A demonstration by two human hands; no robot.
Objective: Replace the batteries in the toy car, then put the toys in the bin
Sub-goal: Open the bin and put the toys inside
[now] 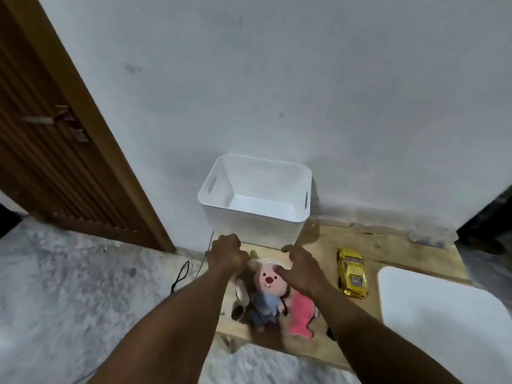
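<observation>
Before the white bin [249, 230], the left hand [225, 252] curls beside the plush toy [267, 279]; its grip I cannot tell. The right hand [299, 270] rests loose-fingered on the toy.

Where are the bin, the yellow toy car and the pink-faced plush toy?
bin [249, 231]: head view, front wall.
yellow toy car [351, 270]: head view, roof.
plush toy [268, 277]: head view, pink face.

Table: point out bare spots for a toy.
The table is bare right of the white bin, behind the yellow car, and in the strip between car and pink plush. Crowded: the near-left corner, where left hand and right hand reach over the plush toys.
</observation>
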